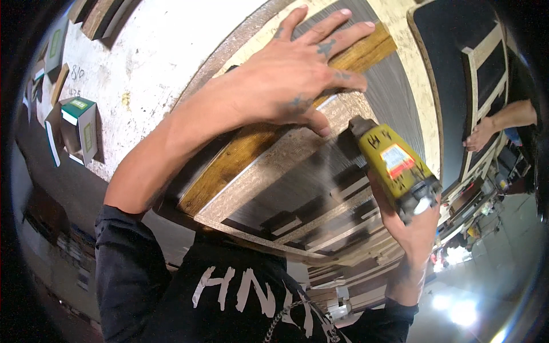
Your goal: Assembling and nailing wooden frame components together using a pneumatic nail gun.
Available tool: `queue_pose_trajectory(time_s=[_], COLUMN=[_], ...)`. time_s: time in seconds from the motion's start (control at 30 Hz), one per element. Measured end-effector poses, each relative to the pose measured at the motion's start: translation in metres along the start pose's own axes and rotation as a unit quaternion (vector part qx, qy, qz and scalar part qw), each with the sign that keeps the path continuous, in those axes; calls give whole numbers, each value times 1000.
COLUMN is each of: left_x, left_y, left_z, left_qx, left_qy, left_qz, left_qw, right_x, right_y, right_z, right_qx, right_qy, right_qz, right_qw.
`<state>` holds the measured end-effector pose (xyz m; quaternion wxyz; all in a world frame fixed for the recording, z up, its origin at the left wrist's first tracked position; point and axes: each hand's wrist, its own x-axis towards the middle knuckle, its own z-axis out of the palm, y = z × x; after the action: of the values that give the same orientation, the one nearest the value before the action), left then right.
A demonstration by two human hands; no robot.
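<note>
My left hand (pixel 306 74) lies across a brown wood-grain strip (pixel 237 157), fingers spread, pressing on it from above. Its thumb reaches over a bare particle-board strip (pixel 257 171) that runs alongside. Both strips sit on a dark grey wood-grain panel (pixel 394 83) with a curved, pale edge. My right hand (pixel 416 228) is closed round a yellow and black nail gun (pixel 392 157), whose handle is mostly hidden. The gun's dark nose points at the far end of the particle-board strip, close to my left thumb; whether it touches cannot be made out.
An open white and green carton (pixel 87 134) stands on the white worktop (pixel 148 63) at left, with dark wood pieces (pixel 106 17) farther back. At right, another person's hand (pixel 480 134) rests on a wooden frame upon a black panel (pixel 440 46).
</note>
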<state>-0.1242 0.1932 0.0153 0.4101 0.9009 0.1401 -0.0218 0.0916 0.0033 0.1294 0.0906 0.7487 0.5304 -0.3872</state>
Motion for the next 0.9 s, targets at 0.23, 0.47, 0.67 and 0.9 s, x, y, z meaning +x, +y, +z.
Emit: queue_pose_trajectory(time_s=[0.23,0.47,0.67,0.9], left_x=[8,-3,-31,-207], left_y=[-15,-4,5,50], left_z=[59,37,55,106], left_qx=[134,55,121,64], left_qy=[180,151,133,51], left_qz=[-34,-21,-74,-245], left_qw=[974,987,981,966], right_x=[-4,-4,7,-127], right_y=[-1,-8,-43,-44], right_z=[6,5,5,77], right_qx=[22,135,-14,199], right_qy=[43,27,10,-10], right_qz=[-13,82,34,65], right_qw=[999,987,999,978])
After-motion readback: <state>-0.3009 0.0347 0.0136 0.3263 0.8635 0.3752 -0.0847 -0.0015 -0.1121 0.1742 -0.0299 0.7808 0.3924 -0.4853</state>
